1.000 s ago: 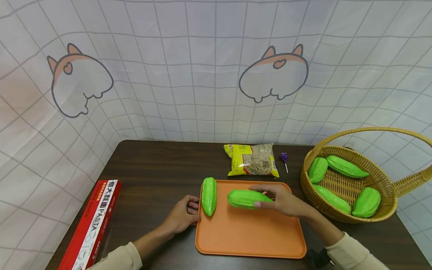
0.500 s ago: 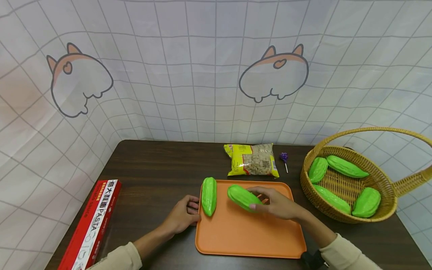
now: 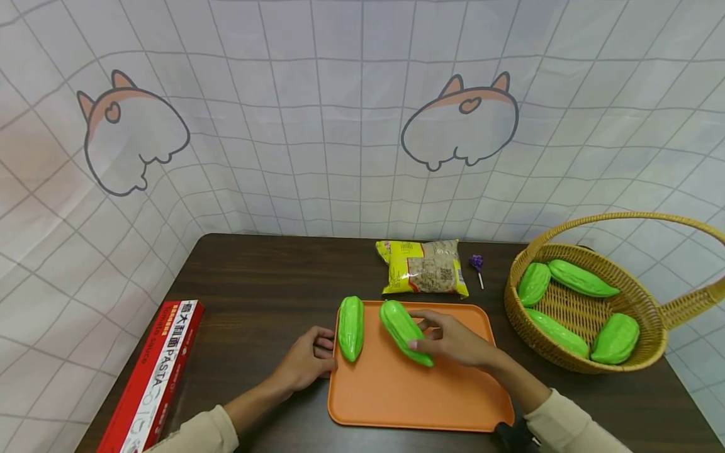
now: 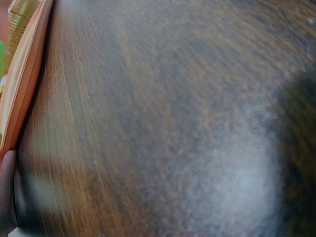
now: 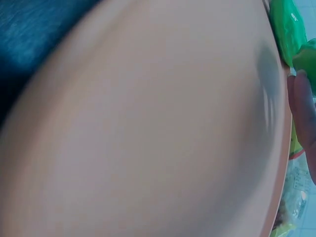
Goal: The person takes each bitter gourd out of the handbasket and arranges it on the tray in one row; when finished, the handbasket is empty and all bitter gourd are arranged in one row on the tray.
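In the head view, my right hand pinches a bright green, ridged bitter melon between thumb and fingers above the orange tray. The melon slants, its far end toward the upper left. Part of that same melon, with fingers against it, shows at the right edge of the right wrist view, and its shadow falls on the tray. A second bitter melon lies lengthwise along the tray's left side. My left hand holds the tray's left rim with bent fingers; the left wrist view shows only one digit against that rim.
A wicker basket with a tall handle stands at the right, several bitter melons inside. Behind the tray lie a yellow snack bag and a purple lollipop. A red pasta box lies at the left of the dark wooden table.
My right hand has moved slightly left and turned the bitter melon from nearly crosswise to a steep slant. The left hand has stayed at the tray rim.
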{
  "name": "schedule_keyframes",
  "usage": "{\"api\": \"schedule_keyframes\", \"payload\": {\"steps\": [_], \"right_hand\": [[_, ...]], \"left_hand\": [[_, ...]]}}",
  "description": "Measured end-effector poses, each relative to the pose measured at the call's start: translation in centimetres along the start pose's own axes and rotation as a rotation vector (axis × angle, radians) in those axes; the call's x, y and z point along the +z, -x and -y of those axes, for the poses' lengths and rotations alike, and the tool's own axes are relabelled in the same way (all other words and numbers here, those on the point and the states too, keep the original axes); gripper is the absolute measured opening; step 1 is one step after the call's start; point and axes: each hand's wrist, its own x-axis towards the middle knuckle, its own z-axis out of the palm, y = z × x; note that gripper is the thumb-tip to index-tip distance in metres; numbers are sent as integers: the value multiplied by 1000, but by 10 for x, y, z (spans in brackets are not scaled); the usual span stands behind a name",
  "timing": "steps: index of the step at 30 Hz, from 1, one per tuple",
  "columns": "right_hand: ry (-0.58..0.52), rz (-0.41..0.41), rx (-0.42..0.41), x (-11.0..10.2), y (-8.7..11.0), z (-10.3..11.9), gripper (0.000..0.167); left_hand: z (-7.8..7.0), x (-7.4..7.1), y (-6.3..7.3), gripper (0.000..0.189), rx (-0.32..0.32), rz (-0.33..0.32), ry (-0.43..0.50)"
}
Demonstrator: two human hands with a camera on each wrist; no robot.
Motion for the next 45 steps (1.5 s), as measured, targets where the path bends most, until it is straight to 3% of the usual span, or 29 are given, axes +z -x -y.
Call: {"api": "schedule_keyframes", "payload": {"steps": [14,23,31,45], "right_hand": [[74,-39,36,10,-20,6,69],[28,-86,104,16,-30,9,63],[-13,-149,171,23,-41,11,73],[-41,-159,175,36,-48,20,79]], "left_hand": [[-3,-1,-3,56,6,-8,2],[-3,-2,-5,56,16,-5,0],[-2,-2,-4,56,19,-6,5],[1,0,0,56,8,-2,4]]}}
